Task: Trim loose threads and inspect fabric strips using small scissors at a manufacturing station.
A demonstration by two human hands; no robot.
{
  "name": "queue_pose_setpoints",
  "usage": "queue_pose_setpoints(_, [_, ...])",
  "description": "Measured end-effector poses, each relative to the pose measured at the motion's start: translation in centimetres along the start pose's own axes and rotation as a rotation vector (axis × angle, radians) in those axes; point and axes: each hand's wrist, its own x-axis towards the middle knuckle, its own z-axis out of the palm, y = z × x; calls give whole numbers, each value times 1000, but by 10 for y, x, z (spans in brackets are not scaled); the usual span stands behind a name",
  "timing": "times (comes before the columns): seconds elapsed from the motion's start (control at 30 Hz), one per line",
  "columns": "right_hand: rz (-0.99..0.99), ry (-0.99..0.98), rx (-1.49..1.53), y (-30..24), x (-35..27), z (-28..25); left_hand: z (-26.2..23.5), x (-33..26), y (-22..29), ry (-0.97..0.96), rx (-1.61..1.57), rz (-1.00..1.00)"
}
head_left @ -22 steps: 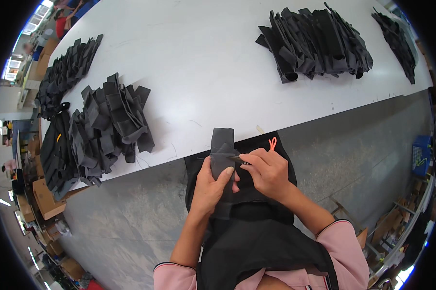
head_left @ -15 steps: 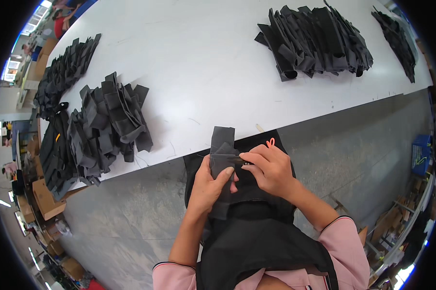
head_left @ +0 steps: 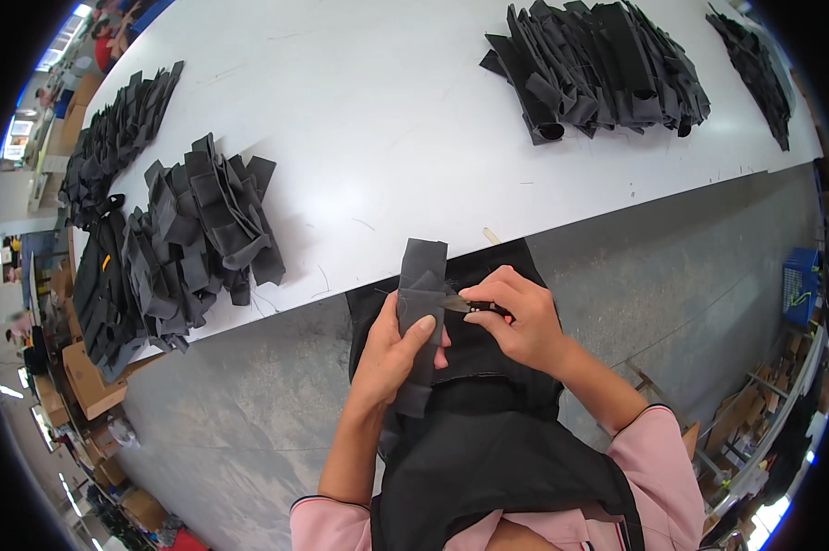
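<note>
My left hand (head_left: 389,358) grips a dark grey fabric strip (head_left: 424,262), thumb on top and fingers behind it. The strip hangs lengthwise over my lap, with a folded, sewn part in its middle and loose thread ends at its left edge. Closed around a pair of thread snips (head_left: 469,306), my right hand (head_left: 527,320) is just right of the strip. The blades point left and their tips are at the strip's right edge; whether they touch the fabric I cannot tell.
A white table (head_left: 368,129) lies ahead, its front edge slanting up to the right. Piles of dark strips sit at the left (head_left: 203,220) and far right (head_left: 598,73). Thread scraps dot the tabletop. A blue basket (head_left: 802,285) stands on the floor at right.
My right hand has turned, and more of the snips' blades now shows, with the orange loop behind the hand out of sight. My left hand keeps its hold on the strip.
</note>
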Motion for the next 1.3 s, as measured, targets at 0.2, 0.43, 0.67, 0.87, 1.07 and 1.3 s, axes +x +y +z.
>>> queue_pose_setpoints(0.2, [-81, 34, -139, -4, -2, 4, 6, 0, 2, 25, -20, 30])
queue_pose_setpoints(0.43, [-103, 101, -59, -1, -11, 18, 15, 1, -2, 67, -27, 83])
queue_pose_setpoints(0.67, [12, 65, -2, -7, -18, 18, 21, 2, -3, 92, -9, 101])
queue_pose_setpoints(0.87, [43, 135, 51, -8, -20, 21, 25, 2, -6, 109, -21, 143])
queue_pose_setpoints(1.07, [-11, 136, 2, -9, -20, 20, 28, 1, -9, 146, 39, 197])
queue_pose_setpoints(1.3, [132, 142, 256, -10, -17, 13, 22, 0, -4, 66, 9, 184])
